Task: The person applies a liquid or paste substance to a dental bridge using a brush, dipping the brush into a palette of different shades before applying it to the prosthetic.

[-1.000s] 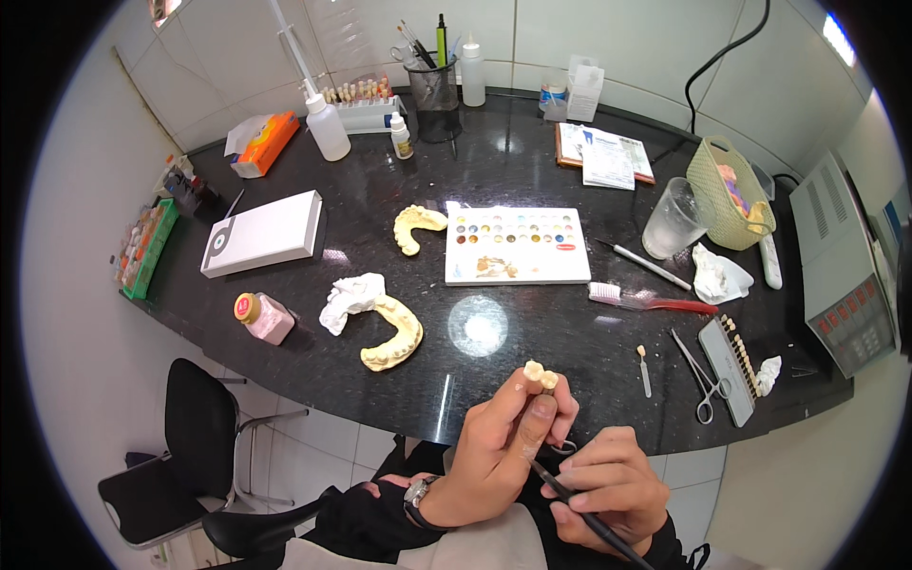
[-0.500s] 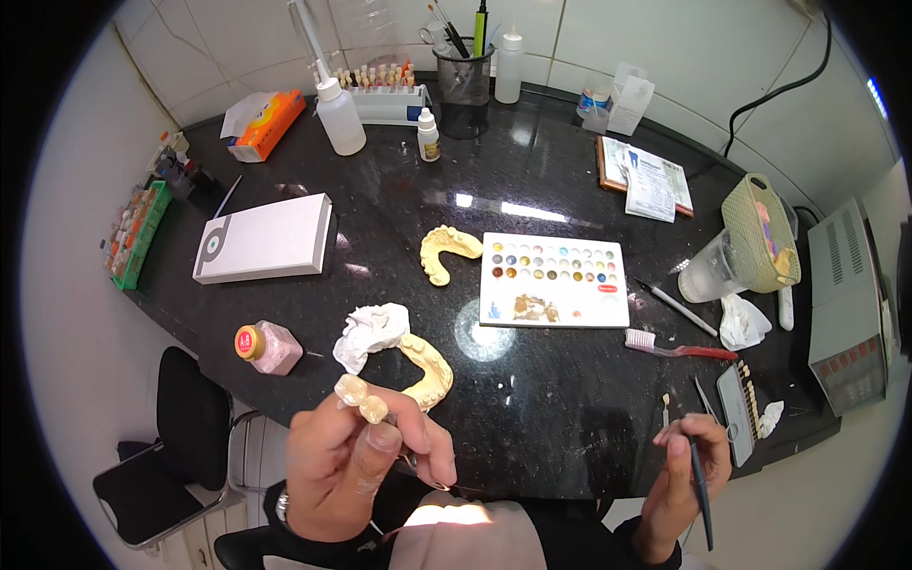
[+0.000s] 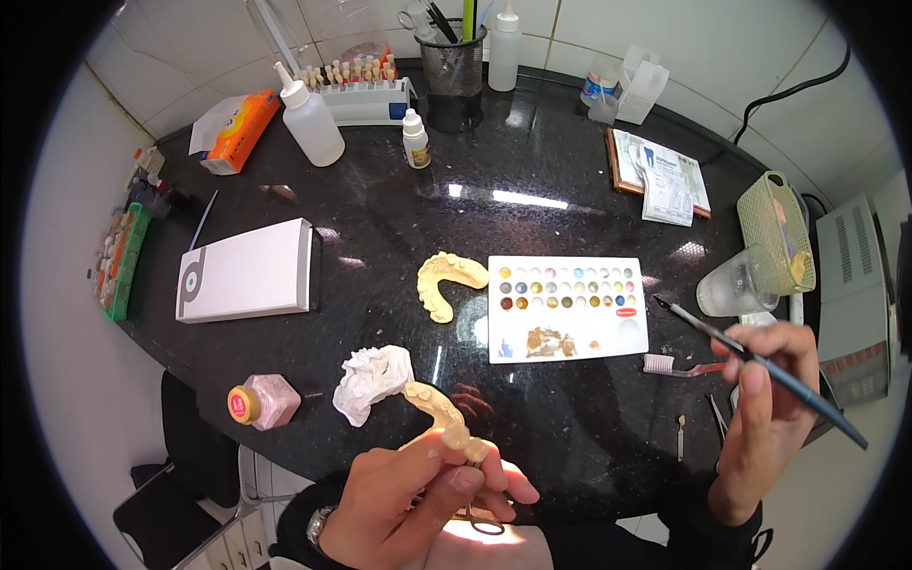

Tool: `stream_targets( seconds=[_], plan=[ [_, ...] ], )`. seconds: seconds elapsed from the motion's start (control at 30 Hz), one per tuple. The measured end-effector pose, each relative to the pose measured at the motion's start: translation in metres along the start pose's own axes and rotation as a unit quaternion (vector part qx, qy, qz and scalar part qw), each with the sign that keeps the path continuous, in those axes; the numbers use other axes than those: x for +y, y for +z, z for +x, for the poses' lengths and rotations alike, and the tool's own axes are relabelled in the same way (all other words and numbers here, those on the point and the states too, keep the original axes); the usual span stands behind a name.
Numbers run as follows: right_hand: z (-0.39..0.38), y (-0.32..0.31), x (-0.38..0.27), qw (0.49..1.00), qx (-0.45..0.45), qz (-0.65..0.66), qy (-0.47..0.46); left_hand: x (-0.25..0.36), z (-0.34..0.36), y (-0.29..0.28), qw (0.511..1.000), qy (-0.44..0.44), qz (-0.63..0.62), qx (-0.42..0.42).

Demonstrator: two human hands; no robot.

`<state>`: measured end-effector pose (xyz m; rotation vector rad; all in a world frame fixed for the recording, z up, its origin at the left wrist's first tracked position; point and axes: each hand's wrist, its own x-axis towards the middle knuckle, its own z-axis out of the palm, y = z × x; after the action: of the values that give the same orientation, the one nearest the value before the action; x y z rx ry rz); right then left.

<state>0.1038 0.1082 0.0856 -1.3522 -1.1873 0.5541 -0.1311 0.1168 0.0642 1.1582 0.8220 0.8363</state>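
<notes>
In my left hand is a pair of joined tooth-coloured dental crowns, held up on a metal clamp with a finger ring showing below. My fingers are closed round the clamp. Just behind it lies a yellow plaster dental model, partly covered by the hand. My right hand pinches a slim dark-handled brush, pointing up and left toward the palette. Its front end lines up with a pale pen-like tool on the table, so I cannot tell where its tip ends. The white stain palette lies between the hands.
Another plaster model touches the palette's left side. Crumpled white tissue, a pink powder jar and a white box stand left. Right are a toothbrush, a plastic cup and a basket.
My right hand has risen and the brush has swung from pointing steeply down to lying slantwise near the palette. My left hand, with the crowns, has moved right and lower.
</notes>
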Motion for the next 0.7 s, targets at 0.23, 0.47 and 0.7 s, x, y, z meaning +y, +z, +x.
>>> stream_targets(
  seconds=[0.23, 0.47, 0.7],
  plan=[
    [0.043, 0.036, 0.014, 0.988, -0.137, -0.013, 0.072, -0.007, 0.014, -0.012, 0.989, 0.126, -0.027, 0.072],
    [0.065, 0.07, 0.048, 0.945, -0.317, -0.067, 0.035, -0.02, 0.017, -0.011, 0.991, 0.116, -0.022, 0.058],
    [0.069, 0.081, 0.061, 0.928, -0.349, -0.122, -0.041, -0.024, 0.017, -0.014, 0.994, 0.06, -0.05, 0.076]
  ],
)
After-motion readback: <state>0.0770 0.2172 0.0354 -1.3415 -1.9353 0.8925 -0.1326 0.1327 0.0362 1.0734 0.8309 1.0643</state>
